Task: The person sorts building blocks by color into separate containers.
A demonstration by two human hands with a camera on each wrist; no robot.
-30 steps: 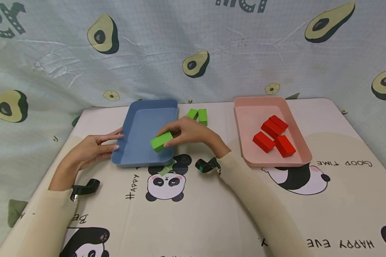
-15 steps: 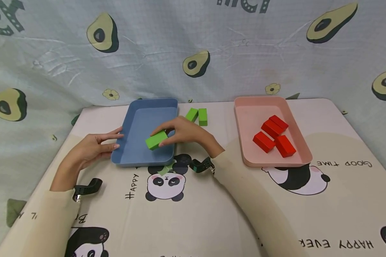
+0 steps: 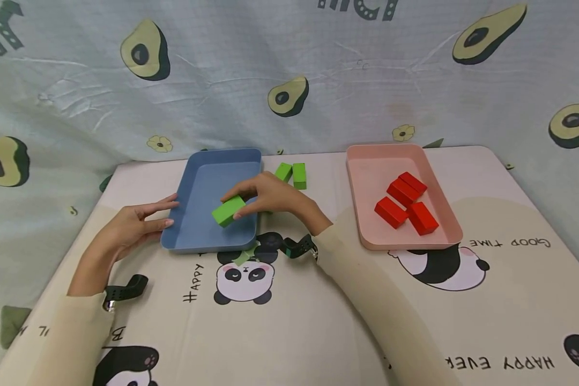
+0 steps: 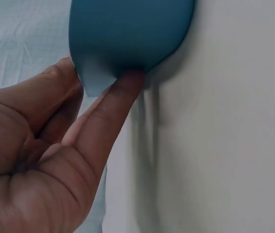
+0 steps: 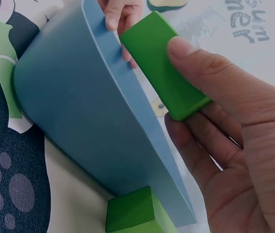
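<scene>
My right hand [image 3: 272,194] pinches a green block [image 3: 229,211] between thumb and fingers. The block is held tilted over the right part of a blue tray [image 3: 207,187]. In the right wrist view, the held block [image 5: 164,68] is above the tray's rim, and the thumb lies along one face. My left hand [image 3: 130,225] touches the tray's left edge with fairly straight fingers. Seen from the left wrist, the thumb [image 4: 108,114] rests against the blue tray's wall [image 4: 128,34], and the other fingers are partly hidden.
Two more green blocks [image 3: 299,176] lie on the table just right of the blue tray, one partly behind my right hand. A pink tray [image 3: 371,171] with several red blocks [image 3: 422,218] stands further right. Avocado-print cloth [image 3: 212,64] hangs behind the table.
My right hand has carried the green block a little to the left over the blue tray. The left hand has stayed at the tray's edge. The head view has shifted slightly.
</scene>
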